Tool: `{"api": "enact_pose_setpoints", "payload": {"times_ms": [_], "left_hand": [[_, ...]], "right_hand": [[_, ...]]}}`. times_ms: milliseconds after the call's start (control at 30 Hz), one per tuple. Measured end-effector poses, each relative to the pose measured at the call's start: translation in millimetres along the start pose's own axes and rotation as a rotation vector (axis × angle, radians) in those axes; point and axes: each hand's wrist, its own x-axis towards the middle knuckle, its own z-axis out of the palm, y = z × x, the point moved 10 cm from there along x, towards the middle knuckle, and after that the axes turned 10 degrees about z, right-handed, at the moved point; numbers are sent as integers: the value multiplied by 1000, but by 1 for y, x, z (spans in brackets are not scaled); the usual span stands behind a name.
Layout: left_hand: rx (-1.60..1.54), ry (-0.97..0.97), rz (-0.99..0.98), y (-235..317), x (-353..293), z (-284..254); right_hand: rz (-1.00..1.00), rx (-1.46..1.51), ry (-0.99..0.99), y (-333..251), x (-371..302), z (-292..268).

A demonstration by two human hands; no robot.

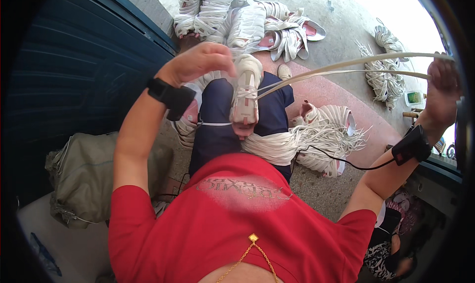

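A pale sneaker [245, 102] with a pink lining rests on my lap between my thighs, its toe pointing away from me. Two long strands of white shoelace [386, 56] run from its eyelets far out to the right. There my right hand [443, 85] is closed round their ends and pulls them taut. My left hand [210, 60] hovers beside the shoe's toe, fingers loosely bent and slightly blurred, with nothing visible in them. A thick bundle of white laces [269, 147] lies over my right thigh.
Many laced shoes [242, 28] are heaped ahead. More shoes with lace bundles [326, 139] lie right of my leg, and tied laces [386, 80] farther right. A dark blue panel [94, 55] and an olive sack [94, 179] stand left. A black cable [351, 166] trails from my right wristband.
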Motion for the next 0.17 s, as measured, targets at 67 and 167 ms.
{"api": "enact_pose_setpoints", "payload": {"times_ms": [67,167], "left_hand": [[-100,284,63,10,-41,-82],[61,591,62,10,-50,-129]], "right_hand": [[38,157,131,-6,-32,-68],[119,176,-12,1,-13,-2]]}}
